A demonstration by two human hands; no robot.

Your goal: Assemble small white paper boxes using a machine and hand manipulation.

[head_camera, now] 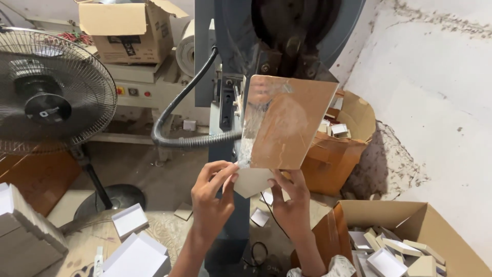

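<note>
Both my hands hold a small flat piece of grey card [252, 180] up against a blue press machine [229, 61]. My left hand [211, 197] pinches the card's left corner with thumb and fingers. My right hand [290, 202] grips it from below on the right. Just above the card, a shiny brown tilted plate [287, 123] hangs from the machine. A black corrugated hose [177, 110] loops beside the machine's left side.
A standing fan [48, 97] is at the left. White open box trays [130, 220] and a stack of grey boards [25, 231] lie at lower left. A carton [410, 215] of small boxes sits at lower right, another carton [335, 154] behind the machine.
</note>
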